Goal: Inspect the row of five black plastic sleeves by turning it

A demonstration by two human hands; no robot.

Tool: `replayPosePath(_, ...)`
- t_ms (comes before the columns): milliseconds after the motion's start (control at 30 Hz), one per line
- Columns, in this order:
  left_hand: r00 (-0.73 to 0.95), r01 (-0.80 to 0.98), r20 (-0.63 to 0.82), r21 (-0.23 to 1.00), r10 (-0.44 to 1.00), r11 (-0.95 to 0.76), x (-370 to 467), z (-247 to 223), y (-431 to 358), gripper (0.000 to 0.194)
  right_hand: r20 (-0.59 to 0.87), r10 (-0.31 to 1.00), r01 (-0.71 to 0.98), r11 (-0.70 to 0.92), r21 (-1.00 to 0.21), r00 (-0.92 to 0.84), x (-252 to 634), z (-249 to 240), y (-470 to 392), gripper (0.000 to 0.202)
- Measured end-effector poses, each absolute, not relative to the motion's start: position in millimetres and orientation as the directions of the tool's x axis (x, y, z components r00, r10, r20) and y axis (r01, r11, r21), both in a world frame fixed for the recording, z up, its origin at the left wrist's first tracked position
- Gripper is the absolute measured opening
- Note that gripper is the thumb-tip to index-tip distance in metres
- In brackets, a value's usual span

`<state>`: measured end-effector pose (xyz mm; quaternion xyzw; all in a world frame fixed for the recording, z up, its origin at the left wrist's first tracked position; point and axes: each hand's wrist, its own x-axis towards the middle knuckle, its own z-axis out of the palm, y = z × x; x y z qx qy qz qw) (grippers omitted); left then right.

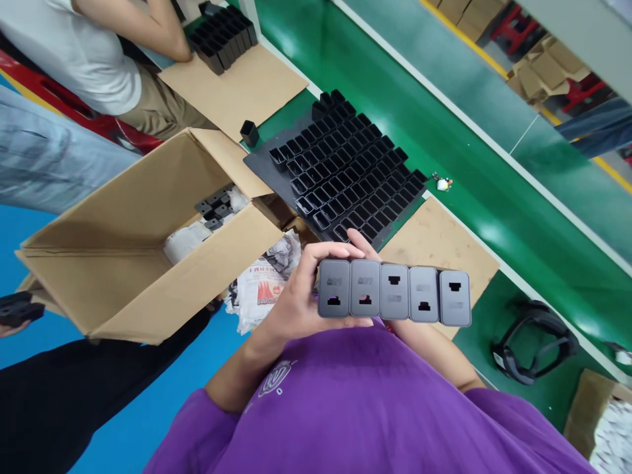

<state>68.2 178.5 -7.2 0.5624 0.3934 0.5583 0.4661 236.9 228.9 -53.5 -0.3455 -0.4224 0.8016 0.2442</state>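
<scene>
Five dark grey rectangular cases stand side by side in a row close to my chest, their slotted ends facing up. My left hand wraps round the left end of the row, thumb and fingers on either side. Behind the row, my right hand is mostly hidden; a fingertip shows above the cases and the forearm comes out below them. Beyond my hands, many black open-topped cases stand in rows on a dark sheet. A single case stands apart at their left.
An open cardboard box with grey parts is at the left, beside crumpled newspaper. People stand and sit at the left. More cases are on cardboard at the back. A black headset-like object lies at the right.
</scene>
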Motion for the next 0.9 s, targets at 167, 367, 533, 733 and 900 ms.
replayPosePath(167,0.065,-0.113,0.289,0.953,0.955,-0.280,70,-11,180,0.084,-0.294,0.749,-0.201,-0.491,-0.848,-0.593,241,-41,225,0.062)
replayPosePath(367,0.079,-0.117,0.321,0.943,0.944,-0.311,75,-9,182,0.085,-0.300,0.789,-0.208,-0.468,-0.859,-0.537,243,-36,219,0.059)
replayPosePath(533,0.102,-0.163,0.348,0.930,0.932,-0.330,79,-7,184,0.084,-0.290,0.795,-0.247,-0.474,-0.845,-0.532,245,-32,217,0.056)
replayPosePath(733,0.113,-0.173,0.361,0.925,0.926,-0.340,80,-7,185,0.086,-0.337,0.812,-0.244,-0.490,-0.836,-0.477,242,-20,213,0.057)
replayPosePath(900,0.113,-0.189,0.343,0.929,0.933,-0.319,79,-10,184,0.091,-0.368,0.806,-0.214,-0.505,-0.836,-0.464,248,-30,217,0.062)
